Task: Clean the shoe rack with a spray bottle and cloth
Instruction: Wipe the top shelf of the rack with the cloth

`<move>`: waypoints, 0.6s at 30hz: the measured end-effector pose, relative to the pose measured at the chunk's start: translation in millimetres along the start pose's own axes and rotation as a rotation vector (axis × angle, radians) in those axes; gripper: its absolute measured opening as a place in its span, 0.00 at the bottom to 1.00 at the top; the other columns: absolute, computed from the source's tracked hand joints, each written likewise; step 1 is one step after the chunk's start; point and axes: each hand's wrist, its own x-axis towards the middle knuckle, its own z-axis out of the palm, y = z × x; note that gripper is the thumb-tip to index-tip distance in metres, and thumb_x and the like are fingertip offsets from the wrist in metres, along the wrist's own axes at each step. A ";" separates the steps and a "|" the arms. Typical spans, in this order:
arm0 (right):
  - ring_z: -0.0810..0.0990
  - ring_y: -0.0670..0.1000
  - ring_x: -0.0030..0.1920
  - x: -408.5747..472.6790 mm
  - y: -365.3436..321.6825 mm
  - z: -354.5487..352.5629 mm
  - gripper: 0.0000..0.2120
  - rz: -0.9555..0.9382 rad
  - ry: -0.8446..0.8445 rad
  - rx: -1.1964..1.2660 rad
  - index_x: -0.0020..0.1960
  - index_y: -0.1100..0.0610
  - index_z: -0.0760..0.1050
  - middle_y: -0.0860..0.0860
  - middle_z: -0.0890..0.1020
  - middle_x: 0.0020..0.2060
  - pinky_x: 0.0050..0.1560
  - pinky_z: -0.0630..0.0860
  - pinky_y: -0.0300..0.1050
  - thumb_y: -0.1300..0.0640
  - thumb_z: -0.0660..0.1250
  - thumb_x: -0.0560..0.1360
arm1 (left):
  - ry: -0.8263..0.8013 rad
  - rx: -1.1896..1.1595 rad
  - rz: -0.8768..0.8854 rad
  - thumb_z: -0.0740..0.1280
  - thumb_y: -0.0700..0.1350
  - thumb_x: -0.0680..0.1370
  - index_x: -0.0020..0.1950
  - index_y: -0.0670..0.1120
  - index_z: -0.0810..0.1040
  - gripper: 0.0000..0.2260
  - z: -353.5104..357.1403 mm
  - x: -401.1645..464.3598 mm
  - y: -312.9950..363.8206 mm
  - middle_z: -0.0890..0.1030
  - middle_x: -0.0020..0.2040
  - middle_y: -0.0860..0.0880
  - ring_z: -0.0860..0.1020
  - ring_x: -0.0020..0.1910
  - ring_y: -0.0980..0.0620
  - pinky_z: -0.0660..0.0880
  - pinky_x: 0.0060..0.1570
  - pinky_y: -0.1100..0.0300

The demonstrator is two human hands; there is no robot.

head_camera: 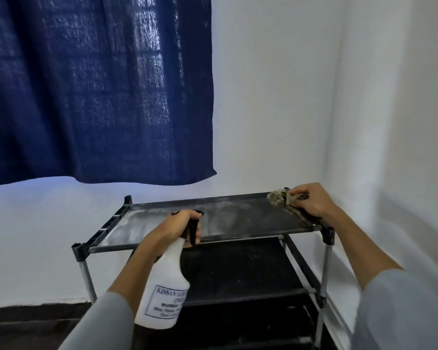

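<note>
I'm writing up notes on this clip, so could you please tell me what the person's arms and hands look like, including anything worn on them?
Both arms wear light grey long sleeves, the left sleeve and the right sleeve, each pushed up so the forearm is bare. The left hand and right hand are bare too: no gloves, and no rings, watch or bracelet can be seen. The sleeves look plain, with no markings visible.

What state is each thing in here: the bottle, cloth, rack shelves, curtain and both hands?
Bottle: held tilted in front of the rack, nozzle toward the top shelf.
Cloth: crumpled, on the top shelf's far right corner.
Top shelf: dusty, pale film at its left.
Lower shelf: dark, bare.
Curtain: drawn, light showing through.
Left hand: grips the bottle's trigger.
Right hand: holds the cloth.
</note>
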 end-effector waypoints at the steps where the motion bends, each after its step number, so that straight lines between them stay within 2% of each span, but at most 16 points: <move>1: 0.78 0.55 0.54 -0.2 -1.1 -0.7 0.12 -0.002 0.001 0.019 0.54 0.65 0.80 0.58 0.82 0.53 0.54 0.69 0.40 0.70 0.70 0.70 | 0.001 0.048 -0.040 0.60 0.43 0.78 0.41 0.41 0.74 0.09 0.7 0.0 2.2 0.76 0.34 0.43 0.75 0.33 0.47 0.74 0.38 0.55; 4: 0.77 0.51 0.51 0.2 -3.0 -2.3 0.13 0.010 0.000 0.075 0.55 0.64 0.81 0.56 0.82 0.51 0.54 0.70 0.40 0.70 0.70 0.71 | 0.042 0.254 -0.089 0.61 0.44 0.76 0.39 0.43 0.73 0.08 2.7 1.2 0.8 0.74 0.29 0.45 0.72 0.27 0.48 0.69 0.30 0.58; 6: 0.77 0.51 0.50 0.8 -3.6 -1.4 0.13 0.014 0.004 0.098 0.54 0.63 0.81 0.56 0.82 0.50 0.55 0.72 0.42 0.69 0.71 0.70 | 0.074 0.313 -0.080 0.61 0.44 0.75 0.37 0.42 0.73 0.09 4.8 1.4 -0.6 0.73 0.27 0.45 0.71 0.25 0.48 0.67 0.26 0.59; 10: 0.78 0.51 0.49 1.4 -4.5 1.9 0.11 0.022 -0.006 0.123 0.52 0.62 0.82 0.54 0.82 0.47 0.55 0.74 0.43 0.69 0.71 0.71 | 0.034 0.309 -0.144 0.62 0.47 0.75 0.40 0.40 0.76 0.11 10.3 2.4 4.8 0.78 0.31 0.43 0.75 0.29 0.47 0.71 0.30 0.58; 13: 0.79 0.51 0.48 1.5 -3.8 4.0 0.10 0.009 -0.024 0.140 0.51 0.62 0.82 0.53 0.82 0.45 0.52 0.74 0.42 0.69 0.71 0.71 | -0.032 0.269 -0.147 0.60 0.47 0.75 0.37 0.42 0.77 0.12 16.3 3.8 17.1 0.79 0.34 0.43 0.76 0.33 0.47 0.73 0.33 0.58; 15: 0.79 0.51 0.48 1.7 -1.9 5.4 0.10 0.010 -0.029 0.152 0.51 0.62 0.82 0.53 0.82 0.45 0.54 0.75 0.44 0.69 0.71 0.71 | 0.001 0.202 -0.105 0.59 0.44 0.76 0.37 0.41 0.76 0.11 19.4 5.7 31.0 0.78 0.33 0.43 0.76 0.32 0.47 0.74 0.30 0.59; 18: 0.78 0.51 0.48 2.2 -1.4 7.6 0.10 0.013 -0.027 0.142 0.51 0.63 0.82 0.52 0.81 0.45 0.56 0.76 0.46 0.70 0.70 0.71 | 0.077 0.124 -0.028 0.59 0.42 0.76 0.44 0.40 0.73 0.06 21.5 19.3 51.3 0.76 0.34 0.42 0.75 0.31 0.47 0.74 0.24 0.62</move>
